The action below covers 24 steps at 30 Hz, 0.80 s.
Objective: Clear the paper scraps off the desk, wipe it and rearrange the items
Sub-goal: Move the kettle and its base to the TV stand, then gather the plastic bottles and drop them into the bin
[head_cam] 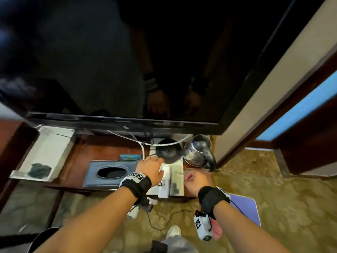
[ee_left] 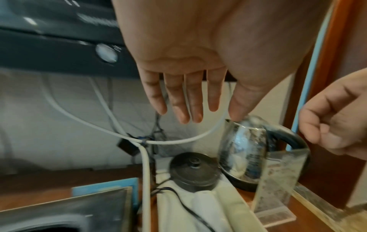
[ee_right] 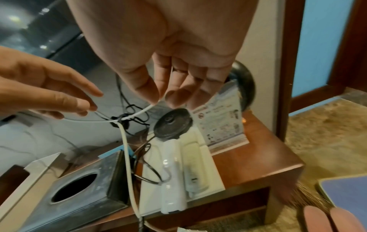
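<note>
i am hovering my left hand (head_cam: 151, 168) flat, empty, above two remotes (ee_right: 172, 180); one kettle base (head_cam: 168, 151), one kettle (head_cam: 197, 150) standing behind; right hand (head_cam: 196, 179) curled, contents untellable.

- The reddish-brown wooden desk (head_cam: 82, 154) carries its items in a loose row.
- At the left end, a shallow white box (head_cam: 52, 147) lies askew, with a crumpled dark green cloth (head_cam: 39, 170) in its front corner.
- A grey tissue box (head_cam: 109, 182), oval slot up, sits mid-desk, with a blue card (head_cam: 130, 157) just behind it.
- On the right, a white tray (ee_right: 214, 177) holds a round black kettle base (head_cam: 168, 152) at the rear and two slim white remotes (head_cam: 164, 181) side by side in front.
- The glass kettle (head_cam: 197, 152) stands off its base, just beside it at the rear right corner, with a clear sign stand (ee_left: 278, 180) in front.
</note>
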{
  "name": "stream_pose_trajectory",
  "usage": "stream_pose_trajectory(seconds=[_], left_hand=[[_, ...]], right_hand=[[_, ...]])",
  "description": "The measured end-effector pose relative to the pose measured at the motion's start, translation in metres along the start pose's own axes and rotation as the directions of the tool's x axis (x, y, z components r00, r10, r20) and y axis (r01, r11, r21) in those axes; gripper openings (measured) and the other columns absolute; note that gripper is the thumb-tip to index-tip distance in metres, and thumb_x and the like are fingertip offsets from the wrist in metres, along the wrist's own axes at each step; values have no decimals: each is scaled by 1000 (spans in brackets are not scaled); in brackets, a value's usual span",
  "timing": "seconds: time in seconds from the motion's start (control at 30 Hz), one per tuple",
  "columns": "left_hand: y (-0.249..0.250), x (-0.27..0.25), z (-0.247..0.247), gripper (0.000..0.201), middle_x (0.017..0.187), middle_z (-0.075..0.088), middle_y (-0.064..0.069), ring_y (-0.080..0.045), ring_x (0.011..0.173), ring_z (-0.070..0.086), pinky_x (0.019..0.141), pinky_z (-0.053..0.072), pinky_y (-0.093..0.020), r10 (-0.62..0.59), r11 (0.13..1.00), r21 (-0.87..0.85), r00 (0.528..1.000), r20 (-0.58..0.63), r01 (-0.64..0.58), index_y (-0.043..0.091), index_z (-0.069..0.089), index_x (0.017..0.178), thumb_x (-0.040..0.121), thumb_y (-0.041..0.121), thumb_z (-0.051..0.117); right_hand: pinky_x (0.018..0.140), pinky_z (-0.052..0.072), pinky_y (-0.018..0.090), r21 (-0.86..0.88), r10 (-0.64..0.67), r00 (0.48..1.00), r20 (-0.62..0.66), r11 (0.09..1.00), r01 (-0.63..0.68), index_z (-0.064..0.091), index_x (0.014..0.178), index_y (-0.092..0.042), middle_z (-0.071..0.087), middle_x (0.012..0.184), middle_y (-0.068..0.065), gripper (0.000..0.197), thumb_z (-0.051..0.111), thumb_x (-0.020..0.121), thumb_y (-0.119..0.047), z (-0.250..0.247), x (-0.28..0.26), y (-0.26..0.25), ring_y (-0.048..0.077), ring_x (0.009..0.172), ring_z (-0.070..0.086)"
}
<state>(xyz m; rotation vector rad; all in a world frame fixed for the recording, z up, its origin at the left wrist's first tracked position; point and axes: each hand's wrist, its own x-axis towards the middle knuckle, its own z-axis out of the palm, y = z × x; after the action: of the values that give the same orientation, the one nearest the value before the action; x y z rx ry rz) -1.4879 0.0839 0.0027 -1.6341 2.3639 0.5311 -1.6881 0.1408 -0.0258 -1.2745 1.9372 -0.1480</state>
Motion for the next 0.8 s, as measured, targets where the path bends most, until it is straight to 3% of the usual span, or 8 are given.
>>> stream_pose_trajectory(seconds=[0.27, 0.43, 0.57, 0.67, 0.8], left_hand=[[-131, -117, -29, 41, 131, 57, -1, -26, 123, 51, 101, 43, -41, -162, 984, -93, 975, -152, 149, 26, 51, 132, 95, 43, 47], [-238, -230, -38, 37, 126, 58, -4, -29, 120, 53, 95, 44, -41, -316, 948, -100, 926, -208, 301, 22, 52, 125, 94, 42, 48], [-319, -320, -37, 36, 125, 60, 1, -25, 120, 54, 95, 45, -40, -458, 888, -170, 855, -242, 428, 29, 55, 125, 92, 44, 48], [-376, -388, -36, 37, 126, 58, 1, -24, 119, 54, 94, 45, -40, -582, 812, -217, 776, -242, 542, 31, 53, 128, 94, 45, 45], [-436, -456, -32, 38, 124, 59, 3, -22, 116, 56, 93, 47, -39, -708, 705, -290, 669, -228, 647, 31, 54, 127, 94, 48, 46]], right_hand=[[72, 51, 25, -109, -236, 971, -22, 966, 232, 61, 74, -22, 65, 72, -4, 5, 62, 78, -20, 52, -47, -140, 18, 75, 62], [77, 51, 27, -214, -439, 898, 31, 875, 435, 63, 76, -22, 66, 80, -3, 5, 61, 78, -19, 121, -98, -258, 20, 82, 62], [79, 50, 29, -269, -558, 824, 100, 782, 563, 64, 81, -22, 67, 85, -2, 4, 61, 78, -21, 184, -140, -343, 21, 87, 62], [75, 51, 30, -284, -634, 747, 201, 692, 664, 59, 77, -23, 65, 81, -5, 7, 58, 73, -28, 238, -175, -404, 22, 82, 62], [70, 49, 29, -304, -695, 641, 327, 564, 767, 58, 79, -24, 63, 84, -4, 2, 58, 78, -24, 300, -213, -472, 21, 80, 60]])
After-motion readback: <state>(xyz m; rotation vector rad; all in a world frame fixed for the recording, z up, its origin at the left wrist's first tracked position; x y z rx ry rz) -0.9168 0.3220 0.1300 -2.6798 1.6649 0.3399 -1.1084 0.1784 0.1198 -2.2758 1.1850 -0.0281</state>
